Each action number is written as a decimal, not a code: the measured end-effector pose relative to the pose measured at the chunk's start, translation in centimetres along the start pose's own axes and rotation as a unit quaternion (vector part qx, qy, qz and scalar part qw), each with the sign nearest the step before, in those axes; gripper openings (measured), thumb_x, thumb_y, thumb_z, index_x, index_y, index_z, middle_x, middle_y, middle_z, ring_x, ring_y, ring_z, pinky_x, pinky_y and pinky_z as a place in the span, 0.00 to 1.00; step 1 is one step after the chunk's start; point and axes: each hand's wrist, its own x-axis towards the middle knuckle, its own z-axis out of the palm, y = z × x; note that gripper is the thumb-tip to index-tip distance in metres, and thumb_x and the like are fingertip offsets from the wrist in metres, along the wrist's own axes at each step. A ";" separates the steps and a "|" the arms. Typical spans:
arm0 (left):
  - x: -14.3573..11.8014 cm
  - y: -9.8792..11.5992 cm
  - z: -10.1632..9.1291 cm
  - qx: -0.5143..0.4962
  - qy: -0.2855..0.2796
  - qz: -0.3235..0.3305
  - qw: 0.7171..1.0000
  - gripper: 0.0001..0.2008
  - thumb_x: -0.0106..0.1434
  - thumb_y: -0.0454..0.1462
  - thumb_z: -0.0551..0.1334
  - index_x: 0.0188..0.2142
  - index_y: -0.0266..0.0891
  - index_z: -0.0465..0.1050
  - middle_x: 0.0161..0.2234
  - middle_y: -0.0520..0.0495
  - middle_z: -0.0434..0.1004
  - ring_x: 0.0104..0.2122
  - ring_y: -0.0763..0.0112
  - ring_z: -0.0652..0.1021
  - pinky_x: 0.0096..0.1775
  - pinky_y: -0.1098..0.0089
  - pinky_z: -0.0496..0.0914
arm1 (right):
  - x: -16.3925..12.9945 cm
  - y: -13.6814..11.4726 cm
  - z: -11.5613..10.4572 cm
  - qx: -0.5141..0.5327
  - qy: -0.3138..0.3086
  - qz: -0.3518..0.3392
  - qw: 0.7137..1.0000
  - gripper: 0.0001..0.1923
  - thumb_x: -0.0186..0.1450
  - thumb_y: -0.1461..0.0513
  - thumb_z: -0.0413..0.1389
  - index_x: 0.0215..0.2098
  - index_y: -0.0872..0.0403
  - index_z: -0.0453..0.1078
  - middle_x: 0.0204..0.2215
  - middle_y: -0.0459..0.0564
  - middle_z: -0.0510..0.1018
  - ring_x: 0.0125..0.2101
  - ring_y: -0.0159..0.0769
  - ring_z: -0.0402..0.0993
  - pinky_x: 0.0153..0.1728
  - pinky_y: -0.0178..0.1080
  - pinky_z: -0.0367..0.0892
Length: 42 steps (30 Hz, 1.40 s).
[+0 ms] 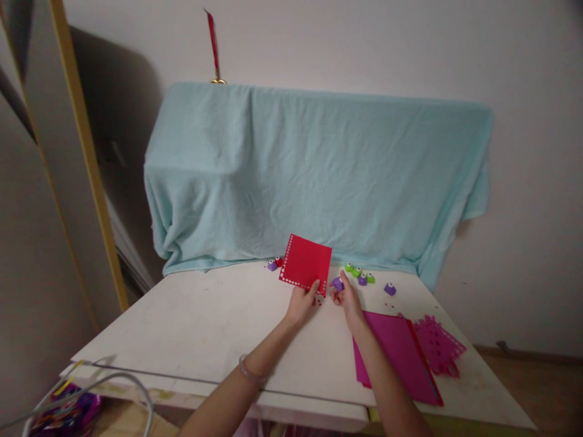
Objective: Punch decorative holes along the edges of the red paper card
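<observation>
My left hand (300, 304) pinches the lower edge of a red paper square (310, 260), thumb on top, and holds it tilted above the table. Rows of small punched holes run along the square's left and bottom edges. Just to its right, my right hand (350, 300) grips a small purple craft punch (337, 283) with a white round button, apart from the paper. Tiny red paper bits (319, 302) show beneath the square's lower right corner. Beyond my right hand stand several green punches (356, 272) and a purple punch (362, 280); another purple punch (390, 289) sits farther right.
Left of the red square are a purple punch (272, 266) and a red punch (279, 261). Magenta sheets (396, 352) lie under my right forearm, beside punched magenta paper (439, 343). A light blue cloth (310, 170) hangs behind the white table (182, 328). A cable (132, 377) loops at front left.
</observation>
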 end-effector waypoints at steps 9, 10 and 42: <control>0.0 0.7 -0.1 -0.027 0.032 0.007 0.999 0.21 0.60 0.53 0.59 0.26 0.37 0.70 0.21 0.48 0.70 0.24 0.71 0.70 0.31 0.71 0.64 | 0.1 0.2 0.0 -0.021 0.011 0.009 1.000 0.32 0.59 0.35 0.49 0.17 0.54 0.61 0.10 0.48 0.65 0.11 0.28 0.56 0.15 0.34 0.48; 0.0 0.7 -0.2 -0.026 0.037 0.002 0.999 0.22 0.60 0.53 0.60 0.23 0.38 0.68 0.20 0.49 0.69 0.23 0.72 0.69 0.31 0.71 0.64 | 0.1 0.2 0.0 -0.015 0.011 0.011 1.000 0.32 0.59 0.35 0.49 0.18 0.54 0.61 0.10 0.47 0.65 0.11 0.28 0.56 0.15 0.34 0.48; 1.1 -1.4 0.1 -0.178 0.043 -0.059 0.981 0.27 0.60 0.57 0.58 0.19 0.37 0.66 0.14 0.49 0.65 0.14 0.75 0.65 0.19 0.73 0.56 | -2.0 -1.2 0.6 -0.145 0.088 -0.137 0.976 0.21 0.52 0.45 0.61 0.26 0.53 0.65 0.15 0.40 0.65 0.15 0.28 0.58 0.16 0.32 0.50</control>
